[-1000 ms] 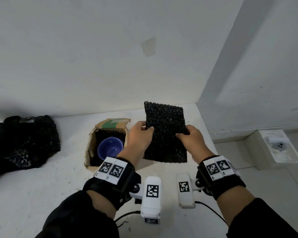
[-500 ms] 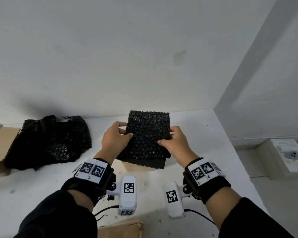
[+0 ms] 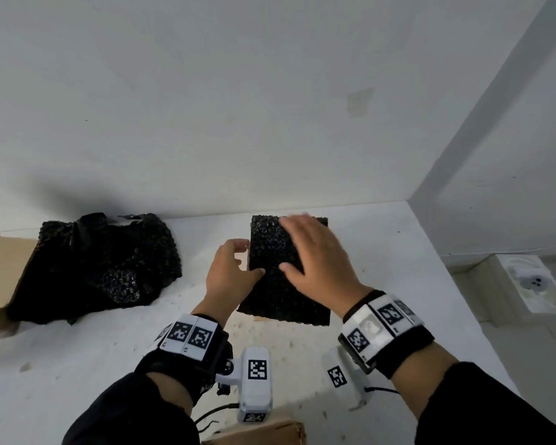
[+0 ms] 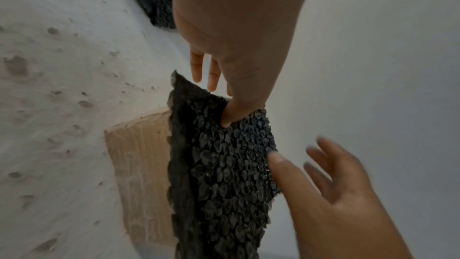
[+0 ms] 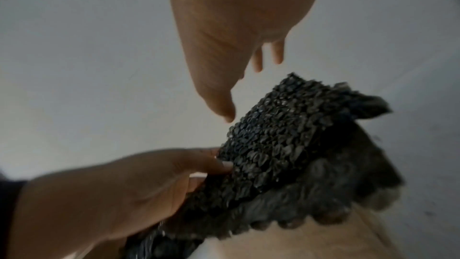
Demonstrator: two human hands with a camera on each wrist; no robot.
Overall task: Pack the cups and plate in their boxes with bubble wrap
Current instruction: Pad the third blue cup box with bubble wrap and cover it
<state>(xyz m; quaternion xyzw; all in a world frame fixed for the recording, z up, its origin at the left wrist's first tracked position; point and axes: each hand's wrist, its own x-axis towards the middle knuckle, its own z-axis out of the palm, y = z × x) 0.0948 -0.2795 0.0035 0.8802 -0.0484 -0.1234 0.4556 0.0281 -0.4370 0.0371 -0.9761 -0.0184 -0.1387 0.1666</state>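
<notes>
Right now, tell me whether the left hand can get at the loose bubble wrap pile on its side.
Probably yes. The left hand grips the sheet over the box, so it must let go first; bare table lies between it and the pile, with nothing in the way.

The room is evenly lit, soft and rather dim, with no hard glare. A broad grey shadow lies on the wall (image 3: 77, 200) behind the heap of black bubble wrap (image 3: 103, 264). From the head view, straight lines bow towards the edges, and the right hand (image 3: 315, 261) smears with motion. Both wrist views are darker, grainier and stretched; the bubble wrap sheet (image 5: 281, 145) glints faintly, its far corner out of focus.
</notes>
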